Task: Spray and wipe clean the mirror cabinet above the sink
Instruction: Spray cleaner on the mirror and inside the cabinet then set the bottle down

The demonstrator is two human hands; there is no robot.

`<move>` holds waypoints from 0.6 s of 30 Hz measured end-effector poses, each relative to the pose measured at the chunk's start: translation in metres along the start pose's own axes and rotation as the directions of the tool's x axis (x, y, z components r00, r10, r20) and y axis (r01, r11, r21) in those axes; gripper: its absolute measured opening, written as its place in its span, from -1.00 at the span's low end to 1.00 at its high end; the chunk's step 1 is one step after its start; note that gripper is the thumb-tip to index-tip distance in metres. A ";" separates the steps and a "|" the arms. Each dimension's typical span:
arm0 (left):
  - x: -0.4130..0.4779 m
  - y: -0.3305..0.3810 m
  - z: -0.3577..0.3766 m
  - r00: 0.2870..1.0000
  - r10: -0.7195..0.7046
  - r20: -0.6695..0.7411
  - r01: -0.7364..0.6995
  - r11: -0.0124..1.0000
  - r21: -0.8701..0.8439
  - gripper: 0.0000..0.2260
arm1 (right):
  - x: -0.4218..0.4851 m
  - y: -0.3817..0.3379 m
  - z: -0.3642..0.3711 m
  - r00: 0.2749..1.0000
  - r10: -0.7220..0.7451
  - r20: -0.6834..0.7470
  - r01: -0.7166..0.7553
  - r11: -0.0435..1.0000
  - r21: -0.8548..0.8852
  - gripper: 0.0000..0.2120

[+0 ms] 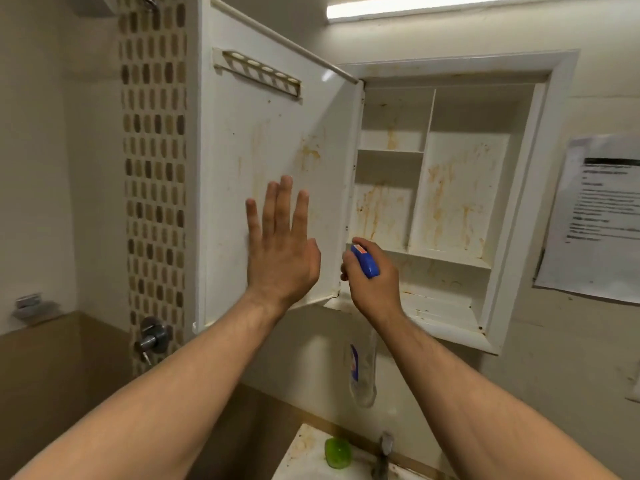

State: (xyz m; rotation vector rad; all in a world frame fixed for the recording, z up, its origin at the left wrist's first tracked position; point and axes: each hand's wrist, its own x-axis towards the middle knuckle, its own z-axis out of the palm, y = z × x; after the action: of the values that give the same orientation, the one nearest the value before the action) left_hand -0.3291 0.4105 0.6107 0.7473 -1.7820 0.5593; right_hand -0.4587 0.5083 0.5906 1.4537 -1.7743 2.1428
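Observation:
The white cabinet on the wall stands with its door swung open to the left. Brown-orange stains streak the door's inner face and the bare shelves. My left hand lies flat with straight fingers against the door's inner face, low down. My right hand grips the blue trigger head of a clear spray bottle, which hangs below my wrist. The nozzle sits at the door's hinge edge, in front of the lower left shelf.
A sink with a green soap piece and a tap lies below. A mosaic tile strip with a shower valve runs left of the door. A printed paper hangs at the right.

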 end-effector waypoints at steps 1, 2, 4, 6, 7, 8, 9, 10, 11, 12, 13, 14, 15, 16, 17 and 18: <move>-0.003 -0.004 -0.007 0.999 -0.039 -0.031 0.039 0.999 0.006 -0.20 | 0.001 -0.009 0.002 1.000 -0.018 0.017 0.017 0.999 0.035 -0.78; -0.006 -0.010 -0.013 0.995 -0.078 -0.057 0.078 0.997 0.009 -0.19 | 0.004 -0.016 0.005 0.999 -0.034 0.019 0.033 0.998 0.056 -0.77; -0.013 -0.022 -0.025 0.983 -0.164 -0.079 0.166 0.986 0.021 -0.19 | 0.010 -0.030 0.009 0.999 -0.030 0.017 0.027 0.992 0.124 -0.75; -0.024 -0.026 -0.037 0.954 -0.289 -0.081 0.292 0.956 0.031 -0.22 | 0.010 -0.040 0.009 0.999 0.006 0.042 -0.014 0.978 0.207 -0.78; -0.030 -0.027 -0.043 0.925 -0.374 -0.063 0.376 0.926 0.024 -0.24 | 0.006 -0.040 0.009 0.999 0.028 0.045 -0.038 0.975 0.220 -0.81; -0.037 -0.028 -0.045 0.882 -0.470 -0.025 0.470 0.883 0.001 -0.27 | 0.002 -0.036 0.009 0.998 0.042 0.048 -0.051 0.978 0.202 -0.86; -0.046 -0.028 -0.047 0.831 -0.556 0.017 0.556 0.831 -0.012 -0.30 | -0.006 -0.032 0.008 0.995 0.060 0.074 -0.073 0.978 0.195 -0.91; -0.055 -0.026 -0.050 0.786 -0.615 0.060 0.617 0.787 -0.013 -0.33 | -0.015 -0.026 0.005 0.990 0.087 0.114 -0.108 0.974 0.197 -0.91; -0.063 -0.024 -0.051 0.750 -0.653 0.105 0.658 0.753 -0.018 -0.35 | -0.024 -0.020 0.003 0.980 0.121 0.157 -0.152 0.967 0.203 -0.88; -0.071 -0.021 -0.053 0.720 -0.679 0.141 0.688 0.725 -0.020 -0.38 | -0.033 -0.014 -0.001 0.970 0.151 0.189 -0.190 0.960 0.206 -0.82; -0.077 -0.019 -0.054 0.696 -0.699 0.165 0.711 0.702 -0.024 -0.40 | -0.041 -0.010 -0.005 0.964 0.168 0.208 -0.210 0.956 0.205 -0.76; -0.081 -0.017 -0.056 0.678 -0.715 0.174 0.729 0.685 -0.025 -0.42 | -0.048 -0.007 -0.009 0.961 0.173 0.218 -0.217 0.956 0.198 -0.71; -0.084 -0.012 -0.060 0.675 -0.718 0.167 0.731 0.681 -0.026 -0.45 | -0.055 -0.005 -0.014 0.958 0.180 0.222 -0.225 0.955 0.195 -0.68; -0.086 -0.008 -0.063 0.683 -0.715 0.149 0.726 0.687 -0.035 -0.49 | -0.060 -0.004 -0.020 0.958 0.179 0.223 -0.225 0.954 0.200 -0.67; -0.089 -0.003 -0.067 0.698 -0.705 0.122 0.714 0.699 -0.047 -0.53 | -0.065 -0.004 -0.027 0.959 0.178 0.221 -0.224 0.953 0.205 -0.67; -0.090 0.001 -0.070 0.716 -0.693 0.091 0.698 0.711 -0.077 -0.58 | -0.069 -0.005 -0.032 0.961 0.173 0.217 -0.219 0.953 0.209 -0.67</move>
State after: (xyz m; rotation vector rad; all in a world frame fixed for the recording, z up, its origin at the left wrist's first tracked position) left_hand -0.2631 0.4790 0.5470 1.2853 -1.4054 -0.0762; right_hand -0.4369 0.5712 0.5532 1.6563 -1.8566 2.4556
